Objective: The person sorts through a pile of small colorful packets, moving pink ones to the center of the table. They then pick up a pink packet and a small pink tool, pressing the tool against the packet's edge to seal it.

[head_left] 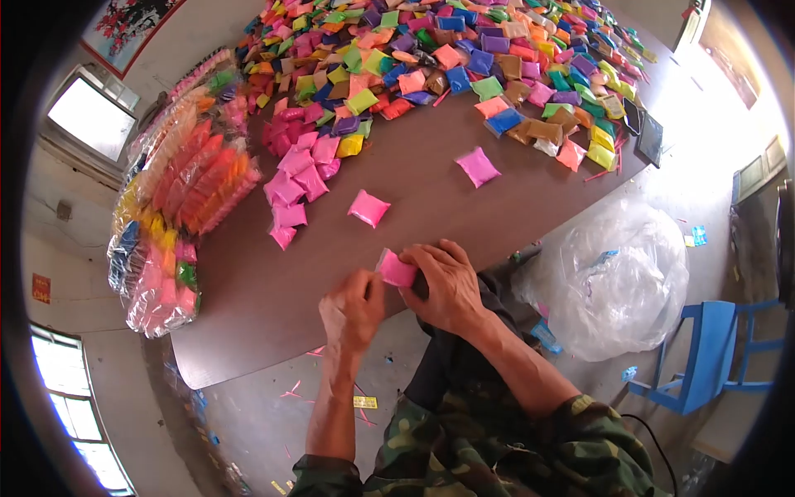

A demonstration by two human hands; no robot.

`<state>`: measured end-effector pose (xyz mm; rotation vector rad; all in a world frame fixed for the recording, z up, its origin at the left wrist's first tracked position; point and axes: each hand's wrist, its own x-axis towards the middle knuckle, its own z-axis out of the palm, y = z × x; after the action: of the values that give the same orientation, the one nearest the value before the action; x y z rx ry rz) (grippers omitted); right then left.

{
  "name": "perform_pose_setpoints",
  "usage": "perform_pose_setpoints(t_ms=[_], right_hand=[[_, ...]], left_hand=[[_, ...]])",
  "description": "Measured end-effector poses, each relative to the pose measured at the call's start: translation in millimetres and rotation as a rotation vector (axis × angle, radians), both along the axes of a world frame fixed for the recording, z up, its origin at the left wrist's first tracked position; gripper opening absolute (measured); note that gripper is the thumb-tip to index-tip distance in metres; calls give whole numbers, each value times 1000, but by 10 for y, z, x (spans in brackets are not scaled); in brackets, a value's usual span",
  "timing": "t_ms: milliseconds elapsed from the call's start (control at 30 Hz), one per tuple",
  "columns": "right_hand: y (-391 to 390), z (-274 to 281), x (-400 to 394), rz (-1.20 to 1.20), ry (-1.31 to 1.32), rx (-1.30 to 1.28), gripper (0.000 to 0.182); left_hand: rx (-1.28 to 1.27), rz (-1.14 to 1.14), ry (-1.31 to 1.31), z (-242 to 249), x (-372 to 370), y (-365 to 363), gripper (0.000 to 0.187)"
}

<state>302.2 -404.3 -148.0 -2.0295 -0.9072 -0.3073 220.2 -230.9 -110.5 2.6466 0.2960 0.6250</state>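
A small pink packet [396, 269] is gripped at its right side by my right hand [450, 290], thumb and fingers closed on it above the table's front edge. Just left of it, my left hand [352, 313] is closed, its thumb close to the packet's lower left edge. Whatever the left fingers may hold is hidden. Farther in on the brown table [273, 315] lie a single pink packet [369, 208] and another, more purplish pink packet [478, 167]. A cluster of pink packets [290, 190] sits to the left of these.
A large heap of multicoloured packets [464, 62] covers the table's far side. Clear bags of packets [195, 182] line the left edge. A dark phone-like slab [650, 139] lies at right. Beside the table are a big clear plastic bag [613, 282] and a blue chair [704, 356].
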Motion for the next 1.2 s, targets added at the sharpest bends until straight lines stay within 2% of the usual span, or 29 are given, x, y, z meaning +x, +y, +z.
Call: perform_pose_setpoints(t_ms=[33,133,233,333,433,833,933,1033,1200], right_hand=[[2,-12,9,6,11,29,62],[13,-16,26,14,27,55,61],[1,-3,29,14,35,41,62],[9,-17,49,15,9,41,63],[5,-48,29,10,6,41,61],[18,-43,11,-2,-16,41,45],[15,-52,20,16,-20,45,43],[-3,-52,13,26,-18,46,42],[9,-40,8,27,-16,41,38]], left_hand=[[-20,-26,-20,-4,-18,-67,14],[128,-48,-47,-68,2,-78,13],[140,40,33,-32,7,25,9],[55,-41,-34,5,-110,-70,9],[121,-115,-67,-37,-131,-185,8],[89,72,-37,-88,-138,-115,10],[99,68,-57,-15,-139,-157,11],[156,-32,-112,-98,-124,-214,16],[114,92,-33,-85,-117,-65,10]])
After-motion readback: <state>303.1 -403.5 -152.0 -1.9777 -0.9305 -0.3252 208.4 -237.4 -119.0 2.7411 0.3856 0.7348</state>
